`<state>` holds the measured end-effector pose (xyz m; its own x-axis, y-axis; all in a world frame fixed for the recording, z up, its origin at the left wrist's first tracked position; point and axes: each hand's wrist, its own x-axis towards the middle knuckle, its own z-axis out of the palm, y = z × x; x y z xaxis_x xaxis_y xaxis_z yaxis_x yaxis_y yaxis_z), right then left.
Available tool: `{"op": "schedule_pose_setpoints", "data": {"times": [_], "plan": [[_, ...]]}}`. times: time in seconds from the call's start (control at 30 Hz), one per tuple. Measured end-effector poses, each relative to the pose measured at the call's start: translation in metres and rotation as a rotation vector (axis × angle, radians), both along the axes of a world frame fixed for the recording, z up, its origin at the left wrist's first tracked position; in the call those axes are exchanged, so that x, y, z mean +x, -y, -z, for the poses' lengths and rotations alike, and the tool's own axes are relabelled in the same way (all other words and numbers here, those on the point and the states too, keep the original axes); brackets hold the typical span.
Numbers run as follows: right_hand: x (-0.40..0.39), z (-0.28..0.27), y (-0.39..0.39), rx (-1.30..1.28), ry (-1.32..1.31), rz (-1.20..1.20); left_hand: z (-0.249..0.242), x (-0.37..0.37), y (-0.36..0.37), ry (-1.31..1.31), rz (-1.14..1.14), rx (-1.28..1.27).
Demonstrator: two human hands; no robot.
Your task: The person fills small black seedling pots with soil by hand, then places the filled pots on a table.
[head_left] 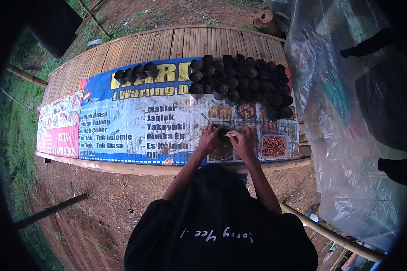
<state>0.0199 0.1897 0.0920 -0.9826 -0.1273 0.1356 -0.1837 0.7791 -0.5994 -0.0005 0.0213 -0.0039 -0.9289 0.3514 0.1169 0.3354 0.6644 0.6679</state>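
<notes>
My left hand [207, 139] is at the front edge of the banner-covered table, its fingers curled around the side of a small black planting bag [222, 133]. Close by on the right, my right hand [243, 143] has thumb and forefinger pinched together over that bag; whatever sits between the fingertips is too small to make out. A clear plastic tub [263, 156] of reddish-brown seeds [274, 146] stands just right of my right hand. Beyond the hands, many black planting bags [243, 84] filled with dark soil stand in tight rows.
A few more black bags [138, 72] stand at the back left on the printed banner [113, 108]. Bamboo slats [167, 40] form the tabletop. Clear plastic sheeting [339, 171] hangs on the right. A bamboo pole [334, 234] lies at the lower right.
</notes>
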Motion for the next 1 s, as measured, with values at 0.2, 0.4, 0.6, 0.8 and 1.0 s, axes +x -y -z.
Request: {"op": "schedule_pose_setpoints", "data": {"times": [0.2,0.4,0.6,0.8,1.0], "plan": [[0.002,0.010,0.004,0.116,-0.073,-0.074,0.009,-0.003,0.001,0.015,0.038,0.031],[0.004,-0.007,0.001,0.064,-0.041,-0.031,0.006,-0.001,-0.004,-0.029,0.008,-0.007],[0.016,0.021,0.001,0.029,-0.057,-0.014,-0.002,0.000,-0.004,-0.050,0.018,0.078],[0.012,0.008,0.007,-0.019,-0.056,-0.024,0.001,0.001,-0.008,-0.128,0.008,0.054],[0.010,0.013,0.001,0.066,-0.063,-0.122,0.001,0.001,-0.006,-0.085,-0.013,0.047]]}}
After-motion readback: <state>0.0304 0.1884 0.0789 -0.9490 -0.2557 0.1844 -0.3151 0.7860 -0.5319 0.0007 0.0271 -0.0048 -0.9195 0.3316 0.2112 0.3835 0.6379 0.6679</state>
